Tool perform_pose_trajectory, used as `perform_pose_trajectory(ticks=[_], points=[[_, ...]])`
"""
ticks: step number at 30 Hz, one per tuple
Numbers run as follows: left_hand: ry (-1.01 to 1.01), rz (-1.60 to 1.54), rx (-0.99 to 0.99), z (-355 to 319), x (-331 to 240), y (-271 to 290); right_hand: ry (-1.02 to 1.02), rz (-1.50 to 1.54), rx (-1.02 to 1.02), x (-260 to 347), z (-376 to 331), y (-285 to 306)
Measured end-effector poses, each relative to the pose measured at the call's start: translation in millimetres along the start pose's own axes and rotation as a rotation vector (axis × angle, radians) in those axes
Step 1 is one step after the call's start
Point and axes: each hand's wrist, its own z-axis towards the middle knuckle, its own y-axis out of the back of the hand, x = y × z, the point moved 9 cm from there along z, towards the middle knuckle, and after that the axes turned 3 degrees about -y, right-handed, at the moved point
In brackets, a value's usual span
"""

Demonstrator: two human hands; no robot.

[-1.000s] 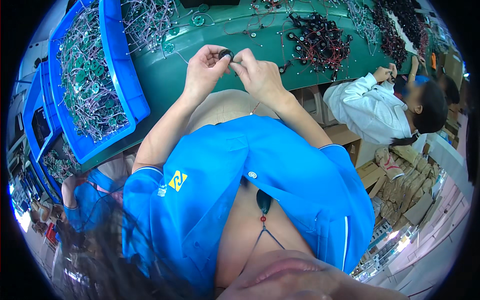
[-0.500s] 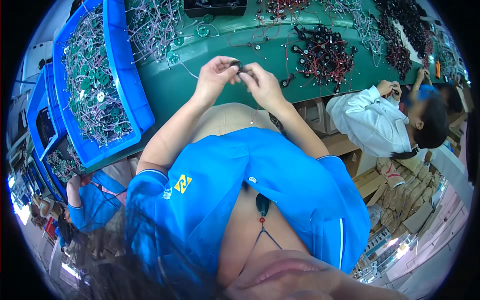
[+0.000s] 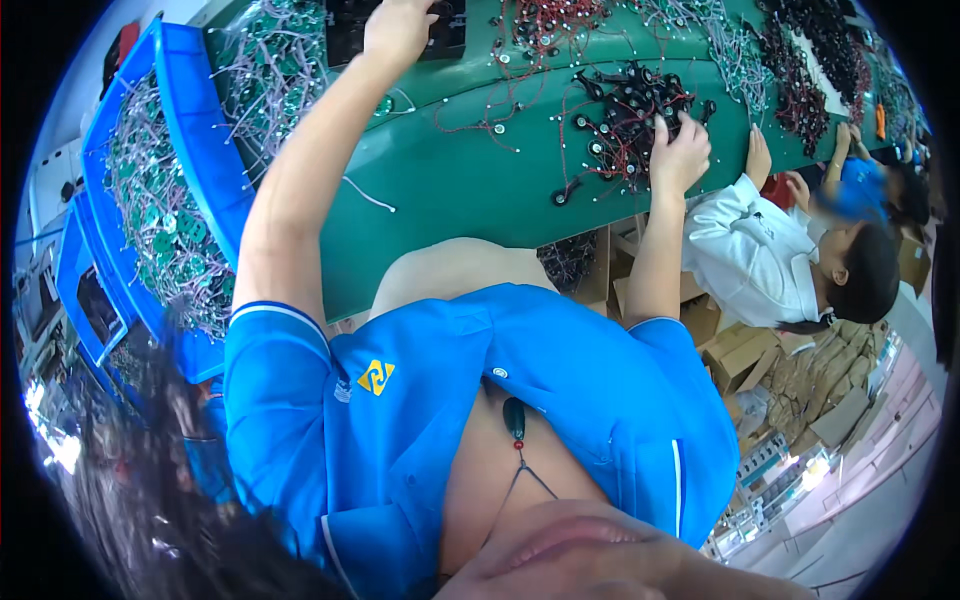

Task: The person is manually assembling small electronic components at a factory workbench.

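Black parts (image 3: 632,112) against right grip (image 3: 681,160)

1. Grn tbl (image 3: 450,190): smooth top, long line running across, seam or fold unclear.
2. Blue bin (image 3: 190,120) at tbl's L end; its support not visible.
3. Heap of grn discs w/ pale wires (image 3: 275,95), just R of bin.
4. Blk box (image 3: 452,38), far side, partly hidden.
5. Pile of blk parts w/ red wires (image 3: 630,120), R of ctr; single blk pc (image 3: 566,192) near its L side.
6. More red-wired pcs (image 3: 560,22) behind.
7. Pale-wire bunch (image 3: 738,65), farther R.
8. Dk heaps (image 3: 797,115) beyond, white strip (image 3: 818,72) btwn.
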Motion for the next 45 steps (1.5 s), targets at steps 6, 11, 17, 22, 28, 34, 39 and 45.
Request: perform_pose_trajectory(ticks=[6, 11, 17, 22, 28, 34, 39, 45], points=[[0.016, 0.195, 0.348, 19.3, 14.1, -53.3, 0.244, 0.522, 0.158, 101.7, 0.1, -21.1], [0.165, 0.255, 0.356, 15.1, 22.8, -38.9, 0.340, 0.703, 0.263, 165.5, -17.0, -51.1], [0.004, 0.336, 0.313, 5.4, 12.1, -30.1, 0.597, 0.616, 0.488, 204.7, -59.7, -49.3], [-0.003, 0.392, 0.382, 2.3, 15.6, -33.2, 0.616, 0.626, 0.489, 204.8, -91.4, -38.4], [0.342, 0.286, 0.529, -23.6, 53.9, -28.0, 0.440, 0.665, 0.495, 198.1, -116.7, -56.9], [0.124, -0.513, -0.045, -36.4, -2.9, 34.5, 0.537, 0.457, 0.498, 190.0, -119.1, -68.4], [0.576, -0.884, 0.220, -121.2, -12.2, 2.5, 0.202, 0.725, 0.692, 171.4, -126.9, -88.0], [0.660, -1.048, 0.331, -168.3, -58.1, 6.2, -0.378, 1.263, 1.023, 151.7, -138.6, -83.0]])
